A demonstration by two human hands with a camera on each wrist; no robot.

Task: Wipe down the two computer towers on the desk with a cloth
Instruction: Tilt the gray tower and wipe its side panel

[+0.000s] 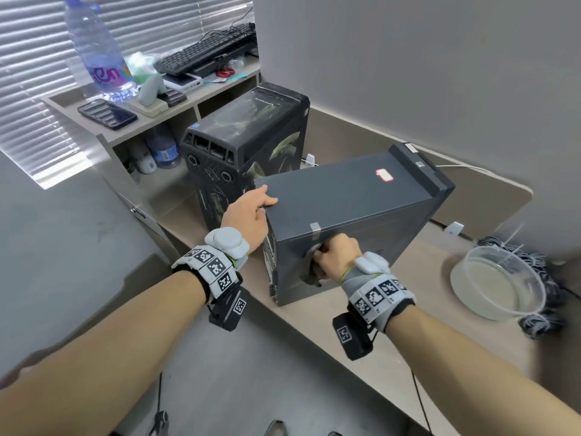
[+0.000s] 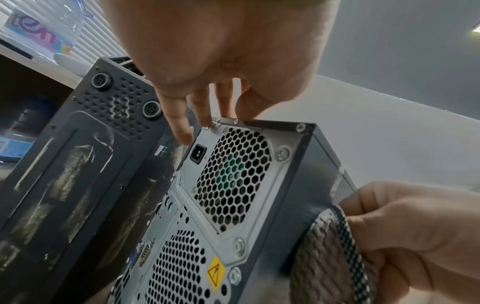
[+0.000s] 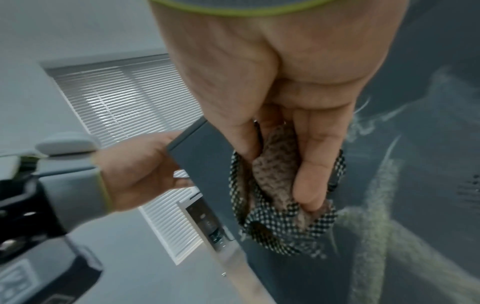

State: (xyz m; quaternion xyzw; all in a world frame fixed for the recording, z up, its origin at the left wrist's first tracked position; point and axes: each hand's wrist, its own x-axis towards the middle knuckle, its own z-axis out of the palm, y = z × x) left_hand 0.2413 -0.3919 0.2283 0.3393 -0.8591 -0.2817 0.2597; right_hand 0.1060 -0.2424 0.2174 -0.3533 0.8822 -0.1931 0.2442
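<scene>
At about ten o'clock on the desk (image 1: 424,335) stands the patterned black tower (image 1: 248,143), upright and untouched by either hand; pale dusty smears show on its near panel in the left wrist view, so it looks not yet wiped, though that is a judgement.

Just beside it, toward the centre, the grey tower (image 1: 352,221) stands turned at an angle. The left hand (image 1: 248,218) grips its top rear corner at about nine o'clock of the case, fingers curled over the edge and thumb on the top, steadying it.

Further right, at roughly six o'clock of the same case, the right hand (image 1: 338,256) holds a bunched cloth (image 1: 311,272), fingers folded round it, pressing it against the side panel. The right wrist view shows streaks across that panel, so this side seems mid-wipe. The grey tower's other faces and the whole second tower probably remain.

At three o'clock sits a clear bowl (image 1: 500,281), apart from both towers.
</scene>
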